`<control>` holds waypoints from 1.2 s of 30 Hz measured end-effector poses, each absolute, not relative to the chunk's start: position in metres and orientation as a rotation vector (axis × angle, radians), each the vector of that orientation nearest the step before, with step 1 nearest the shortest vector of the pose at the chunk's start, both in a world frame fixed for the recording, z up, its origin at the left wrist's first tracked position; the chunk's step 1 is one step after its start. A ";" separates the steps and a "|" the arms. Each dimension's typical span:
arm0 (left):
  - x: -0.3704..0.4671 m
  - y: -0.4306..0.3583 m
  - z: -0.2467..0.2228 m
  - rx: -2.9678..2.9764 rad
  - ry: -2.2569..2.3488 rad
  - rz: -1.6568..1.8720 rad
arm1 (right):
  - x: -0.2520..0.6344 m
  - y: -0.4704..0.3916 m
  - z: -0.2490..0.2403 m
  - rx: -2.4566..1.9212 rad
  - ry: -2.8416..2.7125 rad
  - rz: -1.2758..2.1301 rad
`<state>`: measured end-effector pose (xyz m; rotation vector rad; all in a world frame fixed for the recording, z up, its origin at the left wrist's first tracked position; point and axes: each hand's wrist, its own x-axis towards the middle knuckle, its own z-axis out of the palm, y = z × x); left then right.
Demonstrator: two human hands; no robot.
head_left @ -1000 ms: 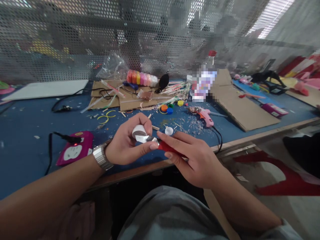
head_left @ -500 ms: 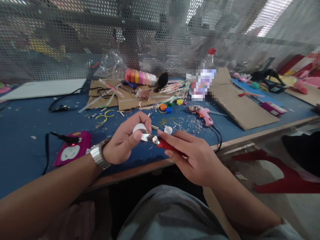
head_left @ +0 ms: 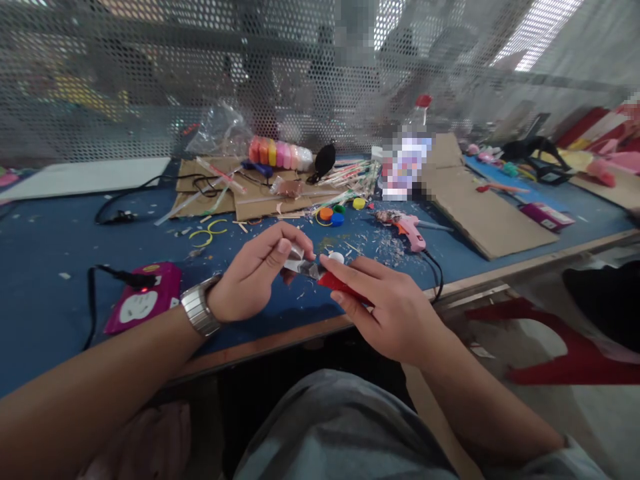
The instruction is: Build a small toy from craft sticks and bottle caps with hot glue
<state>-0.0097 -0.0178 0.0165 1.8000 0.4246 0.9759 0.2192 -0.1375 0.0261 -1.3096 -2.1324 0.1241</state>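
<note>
My left hand (head_left: 253, 277), with a metal watch band at its wrist, is closed around a small white round cap (head_left: 296, 251), partly hidden by the fingers. My right hand (head_left: 393, 307) grips a red utility knife (head_left: 331, 280), its index finger stretched along the top. The knife's metal blade points left and lies against the white cap, between my left thumb and fingers. Just beyond my right fingertips, another small white cap (head_left: 337, 257) sits on the blue table.
A pink glue gun (head_left: 413, 232) lies at right, its cord over the table edge. Coloured caps (head_left: 337, 219) and cut yellow rings (head_left: 203, 237) lie beyond my hands. A purple power socket (head_left: 144, 298) is at left. Cardboard (head_left: 493, 217) and a bottle (head_left: 423, 117) stand farther back.
My left hand has turned its fingers over the white cap, which now shows less. The knife blade has moved slightly left along it, while my right hand keeps its grip.
</note>
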 end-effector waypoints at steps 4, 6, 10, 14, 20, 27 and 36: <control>-0.010 -0.021 0.018 1.777 0.449 0.987 | 0.214 -0.137 0.026 -1.341 -2.148 0.090; -0.012 -0.020 0.018 1.804 0.424 0.992 | 0.212 -0.137 0.027 -1.362 -2.149 0.074; -0.015 -0.015 0.017 1.980 0.332 0.962 | 0.211 -0.139 0.029 -1.367 -2.158 0.051; -0.017 -0.011 0.018 2.101 0.292 0.922 | 0.212 -0.141 0.033 -1.354 -2.168 0.035; -0.015 -0.013 0.021 2.084 0.259 0.946 | 0.213 -0.145 0.035 -1.347 -2.169 0.004; -0.016 -0.012 0.024 2.090 0.244 0.937 | 0.213 -0.147 0.034 -1.342 -2.166 -0.019; -0.016 -0.012 0.025 2.080 0.205 0.932 | 0.214 -0.150 0.036 -1.333 -2.165 -0.024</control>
